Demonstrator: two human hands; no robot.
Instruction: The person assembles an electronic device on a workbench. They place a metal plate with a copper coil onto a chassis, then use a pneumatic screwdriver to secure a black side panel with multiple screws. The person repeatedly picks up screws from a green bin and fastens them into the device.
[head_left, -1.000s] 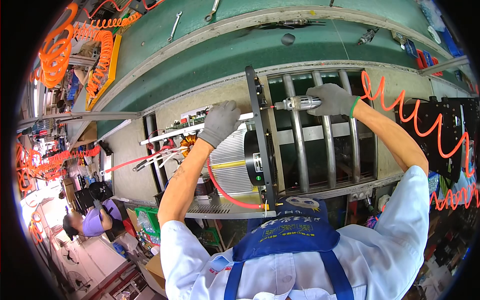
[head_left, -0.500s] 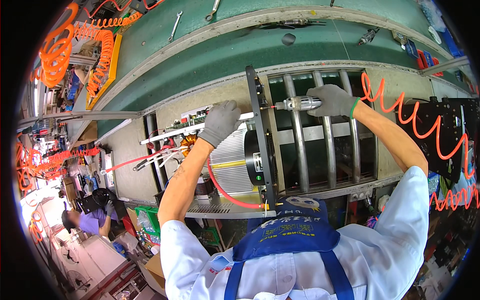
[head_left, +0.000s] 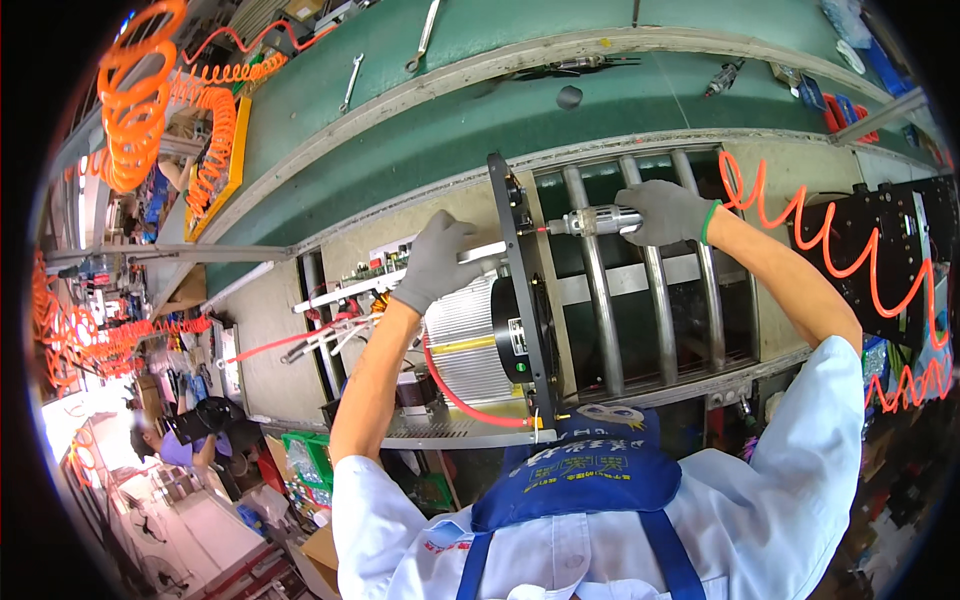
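Note:
My left hand (head_left: 437, 262), in a grey glove, grips the pale metal bar (head_left: 350, 292) close to where it meets a tall black panel (head_left: 518, 262). My gloved right hand (head_left: 672, 213) is closed around a silver air screwdriver (head_left: 598, 220) held level, its red-tipped bit pointing left at the panel's upper part. Whether the bit touches a screw cannot be made out. Behind the panel sit a finned metal heatsink (head_left: 462, 345), a circuit board (head_left: 385, 262) and a thick red cable (head_left: 465, 405), all parts of one open machine unit.
Steel rollers (head_left: 655, 290) span a gap in the bench right of the unit. An orange coiled air hose (head_left: 800, 228) hangs at the right, near a black panel assembly (head_left: 880, 265). Wrenches (head_left: 425, 35) lie on the green shelf. Another person (head_left: 190, 445) works at far left.
The whole scene sits slightly lower in view. My left hand's fingers have shifted on the bar, with the thumb now stretched along it. The screwdriver stays at the panel.

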